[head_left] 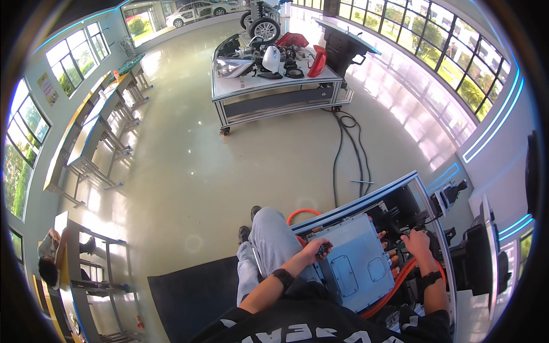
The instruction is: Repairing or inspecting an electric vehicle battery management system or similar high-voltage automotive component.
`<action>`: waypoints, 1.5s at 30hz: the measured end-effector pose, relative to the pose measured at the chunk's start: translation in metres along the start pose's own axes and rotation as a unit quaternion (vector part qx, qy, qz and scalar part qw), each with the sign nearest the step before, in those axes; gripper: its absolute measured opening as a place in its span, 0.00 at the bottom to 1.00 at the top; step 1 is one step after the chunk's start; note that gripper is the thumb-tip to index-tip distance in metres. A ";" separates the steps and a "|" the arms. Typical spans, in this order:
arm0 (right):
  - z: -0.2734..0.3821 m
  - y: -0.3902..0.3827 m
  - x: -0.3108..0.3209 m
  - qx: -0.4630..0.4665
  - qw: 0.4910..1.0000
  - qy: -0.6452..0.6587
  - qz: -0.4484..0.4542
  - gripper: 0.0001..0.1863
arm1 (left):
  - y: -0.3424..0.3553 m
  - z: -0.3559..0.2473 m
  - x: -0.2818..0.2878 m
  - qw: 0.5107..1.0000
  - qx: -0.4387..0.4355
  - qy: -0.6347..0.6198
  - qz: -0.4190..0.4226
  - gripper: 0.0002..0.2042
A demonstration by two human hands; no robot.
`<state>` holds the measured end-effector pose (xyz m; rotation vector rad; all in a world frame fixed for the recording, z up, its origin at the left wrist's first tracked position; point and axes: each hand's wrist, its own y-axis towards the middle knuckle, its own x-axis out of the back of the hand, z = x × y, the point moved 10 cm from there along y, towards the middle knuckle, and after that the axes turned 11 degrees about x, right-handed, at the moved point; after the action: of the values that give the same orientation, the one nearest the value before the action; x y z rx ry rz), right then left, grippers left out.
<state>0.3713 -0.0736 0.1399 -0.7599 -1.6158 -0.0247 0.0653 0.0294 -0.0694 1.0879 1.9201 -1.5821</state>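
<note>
My left hand (pixel 315 249) is closed around a small black part (pixel 324 249) with silvery bits, just over the near left part of a silver metal box (pixel 350 268) with two inset plates. My right hand (pixel 417 242) reaches to the dark fittings at the box's right, fingers curled; what they grip is too small to make out. Orange cables (pixel 400 286) curve beside the box, near orange connectors (pixel 393 257). The box sits inside an aluminum-framed rig (pixel 378 192). My legs (pixel 266 228) are at the rig's left.
A wheeled bench (pixel 240 91) of car parts stands ahead, with cables (pixel 357 148) on the floor. Desks (pixel 91 137) line the left wall. A person (pixel 48 268) sits at a desk lower left. A black mat (pixel 189 291) lies left of me; monitors (pixel 489 251) stand right.
</note>
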 end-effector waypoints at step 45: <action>0.006 0.001 -0.008 0.115 0.987 0.106 -0.026 0.18 | -0.007 -0.011 -0.002 1.000 -0.022 0.018 -0.011 0.12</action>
<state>0.3667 -0.0735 0.1314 -0.5196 -1.4068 0.0422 0.0630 0.0389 -0.0606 1.0886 1.9866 -1.5338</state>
